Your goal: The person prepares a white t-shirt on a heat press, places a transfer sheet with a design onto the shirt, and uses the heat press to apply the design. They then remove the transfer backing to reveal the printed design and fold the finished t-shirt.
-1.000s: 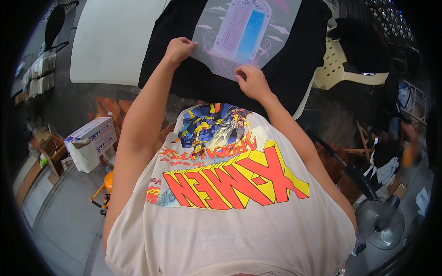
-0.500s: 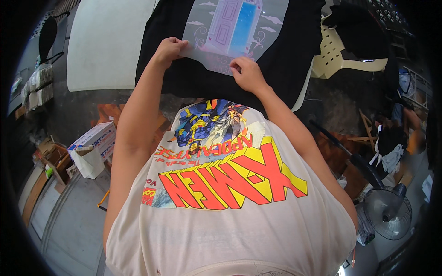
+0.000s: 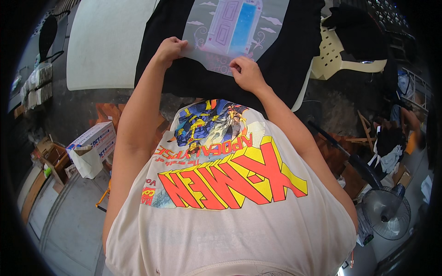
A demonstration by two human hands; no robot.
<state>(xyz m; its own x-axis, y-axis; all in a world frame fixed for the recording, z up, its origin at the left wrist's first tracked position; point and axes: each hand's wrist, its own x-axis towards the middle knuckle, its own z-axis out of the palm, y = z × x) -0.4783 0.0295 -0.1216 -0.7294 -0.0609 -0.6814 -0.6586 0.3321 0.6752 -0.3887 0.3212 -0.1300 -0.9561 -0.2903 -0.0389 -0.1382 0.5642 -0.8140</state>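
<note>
A see-through transfer film (image 3: pixel 271 34) lies on a spread black cloth (image 3: pixel 301 43), printed with a lilac door, a blue opening, clouds and scrolls. At its lower left edge, my left hand (image 3: pixel 170 49) pinches the film between thumb and fingers. My right hand (image 3: pixel 250 74) has its fingers curled in a pinch at the lower right edge, over pale lettering. The film's top runs out of view. The black cloth appears to be a garment; its far end is cut off.
A white board (image 3: pixel 106 46) extends left from under the cloth. Right of it stands a cream plastic chair (image 3: pixel 328 53) with dark cloth (image 3: pixel 357 34) on it. A fan (image 3: pixel 386 215) stands low at the right. On the left are a cardboard box (image 3: pixel 99 138) and stacked bundles (image 3: pixel 40 87).
Hardly anything differs. Both hands keep their grip at the film's lower edge, and the film and cloth lie as before.
</note>
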